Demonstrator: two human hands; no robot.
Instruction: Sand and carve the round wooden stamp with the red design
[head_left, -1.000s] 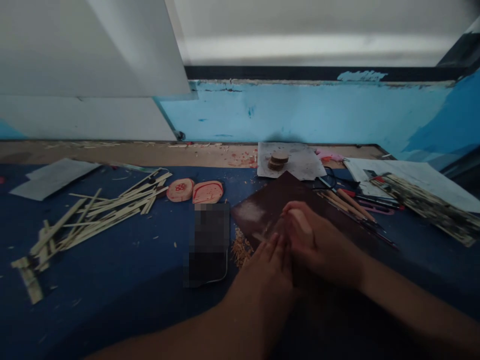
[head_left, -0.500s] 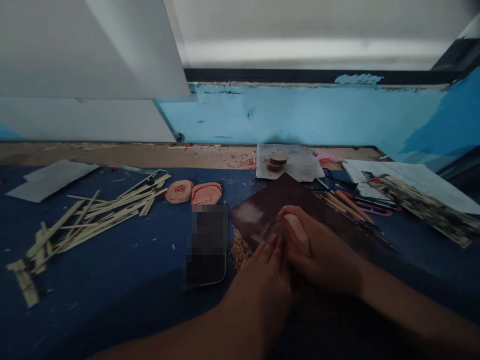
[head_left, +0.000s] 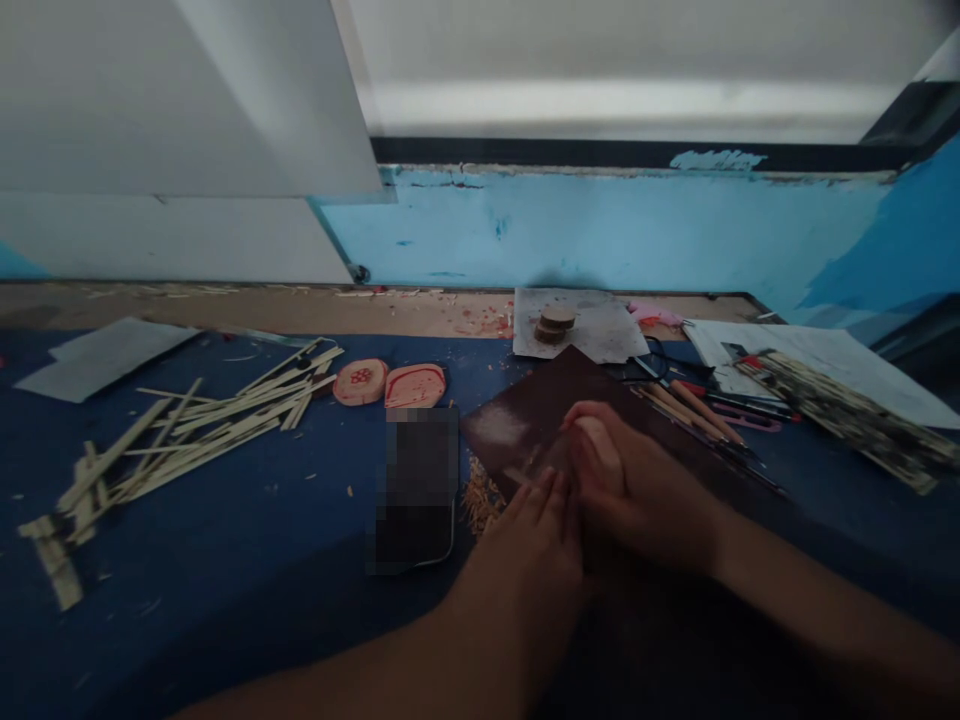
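A dark brown sheet [head_left: 555, 405] lay flat on the blue worktop [head_left: 247, 540], a pale scuffed patch near its left corner. The right hand [head_left: 637, 490] rested on the sheet with its fingers curled in a narrow grip around a small pale piece [head_left: 600, 445], pressing it down on the brown surface. The left hand [head_left: 536, 545] lay flat just beside it, fingers straight and together, their tips touching the sheet's near edge; it held nothing. A heap of wood shavings [head_left: 480, 500] sat against the sheet's left edge, next to a dark flat device [head_left: 416, 490]. Behind that lay two carved wooden pieces with red markings [head_left: 390, 383], and farther left a scatter of pale wooden sticks [head_left: 187, 430]. Right of the sheet lay a row of carving tools [head_left: 697, 410], and behind it stacked wooden discs [head_left: 555, 323] on grey paper [head_left: 600, 330].
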